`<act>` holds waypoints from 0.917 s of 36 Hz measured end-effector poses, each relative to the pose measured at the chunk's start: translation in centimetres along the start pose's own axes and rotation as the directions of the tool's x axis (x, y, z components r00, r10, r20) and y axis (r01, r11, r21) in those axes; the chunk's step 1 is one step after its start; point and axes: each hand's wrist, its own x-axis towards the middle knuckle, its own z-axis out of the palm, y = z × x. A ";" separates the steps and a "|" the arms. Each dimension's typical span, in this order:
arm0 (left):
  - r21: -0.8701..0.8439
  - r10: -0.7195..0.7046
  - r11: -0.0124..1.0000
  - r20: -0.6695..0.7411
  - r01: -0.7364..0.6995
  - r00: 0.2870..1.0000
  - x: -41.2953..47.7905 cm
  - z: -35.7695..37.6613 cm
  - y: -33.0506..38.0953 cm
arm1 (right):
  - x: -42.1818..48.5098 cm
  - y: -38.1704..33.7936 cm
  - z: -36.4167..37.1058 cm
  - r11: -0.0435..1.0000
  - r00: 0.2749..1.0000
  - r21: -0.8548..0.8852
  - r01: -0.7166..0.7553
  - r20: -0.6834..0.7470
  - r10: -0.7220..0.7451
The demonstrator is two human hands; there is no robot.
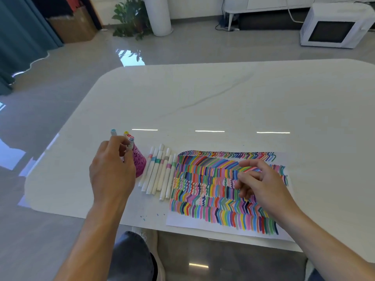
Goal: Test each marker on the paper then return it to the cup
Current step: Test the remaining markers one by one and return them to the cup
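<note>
Table: white marble table [223, 98], with glossy grey floor beyond it.
Cup: pink cup [141, 160], centre left, with several markers standing in it.
Loose markers: a row of white markers [158, 175] lies between cup and paper.
Paper: the paper [203, 224], lower right of centre, is covered in coloured strokes.
Left hand: the left hand [111, 171] has its fingers curled round a blue-capped marker [113, 132], against the cup.
Right hand: the right hand [261, 185] is over the paper, fingers loosely bent, holding nothing.

Glossy grey floor [60, 94] — microwave [334, 27], potted plant [129, 17].
</note>
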 end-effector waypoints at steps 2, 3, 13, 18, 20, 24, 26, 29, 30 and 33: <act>-0.014 0.002 1.000 -0.005 -0.002 1.000 -0.1 0.0 0.1 | 0.0 0.0 0.0 1.000 1.000 -0.002 0.000 0.002 0.000; -0.027 0.002 1.000 -0.012 -0.002 1.000 -0.1 0.0 0.2 | 0.0 0.0 0.0 1.000 1.000 -0.003 0.000 0.003 0.000; -0.109 0.133 0.986 0.034 -0.129 0.991 -1.4 1.0 2.7 | 0.2 0.2 -0.2 1.000 1.000 -0.002 -0.008 0.006 0.008; -0.024 0.079 0.997 0.333 -0.075 0.940 -2.5 3.0 3.1 | 0.3 0.4 -0.5 1.000 1.000 -0.005 -0.009 0.007 0.009; 0.046 0.001 0.999 0.467 -0.025 0.884 -2.9 3.7 3.1 | 0.3 0.5 -0.6 1.000 1.000 0.003 -0.005 0.011 0.005; 0.138 -0.042 0.990 0.519 -0.036 0.854 -3.2 4.5 3.3 | 0.4 0.6 -0.8 1.000 1.000 -0.002 -0.001 0.009 0.001; 0.164 -0.034 0.985 0.492 -0.054 0.870 -3.3 4.8 3.4 | 0.5 0.6 -0.9 1.000 1.000 -0.009 0.001 0.010 -0.001; 0.203 -0.025 0.976 0.472 -0.081 0.881 -3.4 5.2 3.6 | 0.5 0.7 -0.9 1.000 1.000 -0.011 0.006 0.014 -0.005; 0.218 -0.021 0.971 0.473 -0.094 0.881 -3.5 5.4 3.6 | 0.5 0.7 -0.9 1.000 1.000 -0.016 0.008 0.016 -0.008; 0.272 -0.040 0.956 0.481 -0.106 0.876 -3.6 5.8 3.7 | 0.4 0.7 -1.1 1.000 1.000 -0.026 0.014 0.017 -0.014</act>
